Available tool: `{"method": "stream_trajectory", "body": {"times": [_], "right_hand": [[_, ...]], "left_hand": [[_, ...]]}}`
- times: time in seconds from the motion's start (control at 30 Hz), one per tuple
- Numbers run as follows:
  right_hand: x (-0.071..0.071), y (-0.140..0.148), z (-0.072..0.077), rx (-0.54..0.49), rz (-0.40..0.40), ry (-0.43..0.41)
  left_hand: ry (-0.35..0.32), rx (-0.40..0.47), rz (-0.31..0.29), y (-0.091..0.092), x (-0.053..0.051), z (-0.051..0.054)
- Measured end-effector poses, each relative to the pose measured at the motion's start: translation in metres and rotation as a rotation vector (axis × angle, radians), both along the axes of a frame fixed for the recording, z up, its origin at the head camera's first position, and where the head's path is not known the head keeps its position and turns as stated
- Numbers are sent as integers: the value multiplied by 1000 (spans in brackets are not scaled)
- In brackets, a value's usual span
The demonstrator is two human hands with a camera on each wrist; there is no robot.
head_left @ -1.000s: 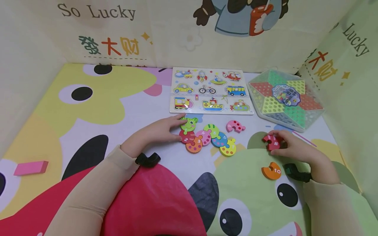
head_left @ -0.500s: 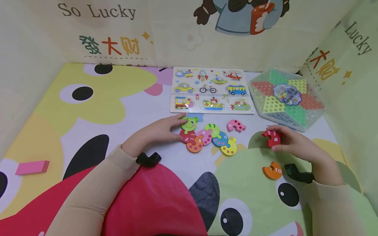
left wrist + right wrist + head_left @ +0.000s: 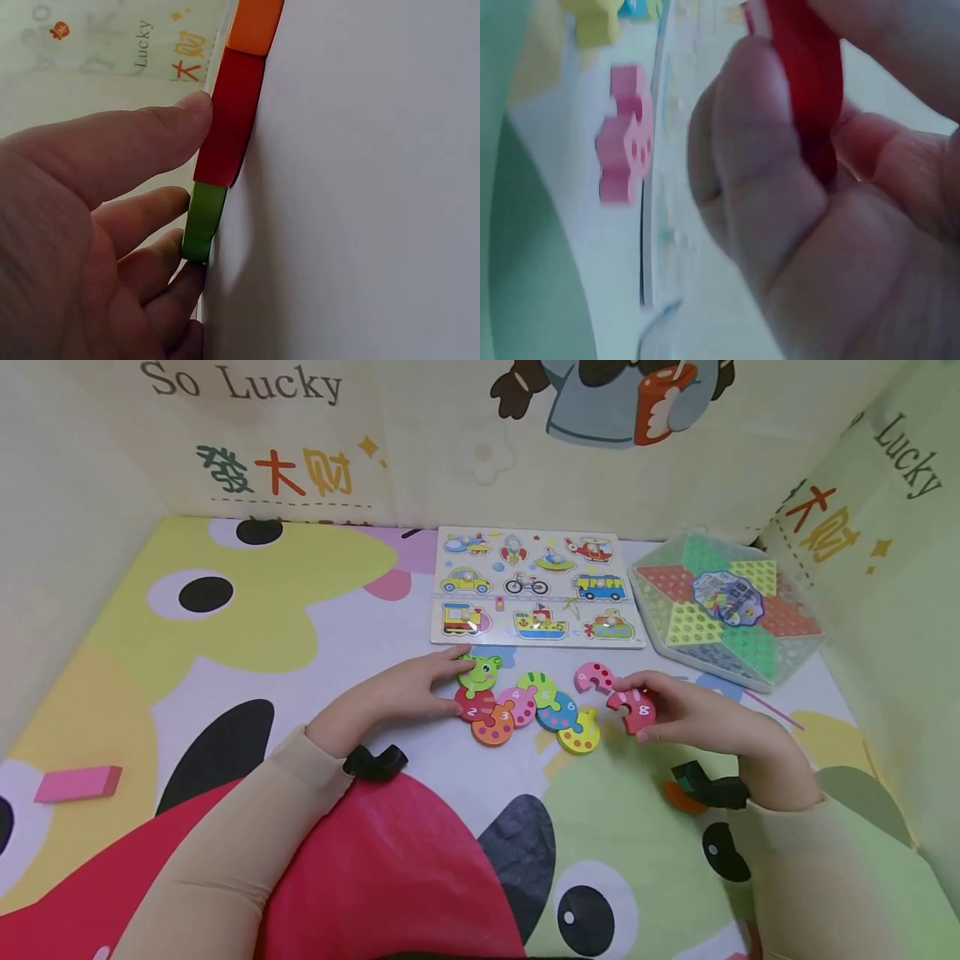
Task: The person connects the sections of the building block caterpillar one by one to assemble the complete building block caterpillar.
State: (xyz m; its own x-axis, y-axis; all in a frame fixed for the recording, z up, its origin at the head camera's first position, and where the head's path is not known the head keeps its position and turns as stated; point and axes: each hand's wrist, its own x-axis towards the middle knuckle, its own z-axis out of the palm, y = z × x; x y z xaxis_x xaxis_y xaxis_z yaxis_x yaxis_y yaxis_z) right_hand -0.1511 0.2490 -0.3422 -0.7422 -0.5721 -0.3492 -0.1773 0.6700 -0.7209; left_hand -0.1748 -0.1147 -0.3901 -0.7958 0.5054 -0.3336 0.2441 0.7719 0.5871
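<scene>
A row of joined, numbered caterpillar puzzle pieces lies mid-table, from the green head piece [image 3: 480, 674] through the red piece 2 [image 3: 476, 703] to the yellow piece [image 3: 579, 732]. My left hand [image 3: 397, 693] rests at the row's left end, fingers on the green head and thumb against the red piece's edge. My right hand [image 3: 697, 714] pinches a red puzzle piece numbered 8 [image 3: 639, 712] between thumb and fingers, right of the yellow piece and apart from it. Just behind lies a loose pink spotted piece [image 3: 594, 677], also visible in the right wrist view.
An orange piece [image 3: 684, 798] is partly hidden under the right wrist's black camera mount [image 3: 711, 787]. Behind the row lie a vehicle peg puzzle board [image 3: 502, 564] and a clear hexagonal box [image 3: 660, 643]. A pink block [image 3: 78, 784] sits far left.
My right hand has lifted the red piece 8 and carried it left toward the row. Its wrist now covers much of the orange piece. My left hand has stayed put.
</scene>
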Motion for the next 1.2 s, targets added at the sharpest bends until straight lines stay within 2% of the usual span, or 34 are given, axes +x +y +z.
{"method": "stream_trajectory", "body": {"times": [0.13, 0.37, 0.6, 0.93, 1.2], "right_hand": [[-8, -15, -4, -6, 39, -65], [-15, -29, -13, 92, 41, -19], [-18, -24, -19, 134, 4, -59], [-19, -22, -24, 112, 1, -92], [-18, -19, -25, 191, 3, -84]], "left_hand": [[-3, 3, 2, 0, 0, 0], [10, -1, -10, -2, 0, -1], [12, 3, -16, -2, 0, -2], [12, 3, -12, -1, 0, -1], [15, 8, -9, -1, 1, -1]]}}
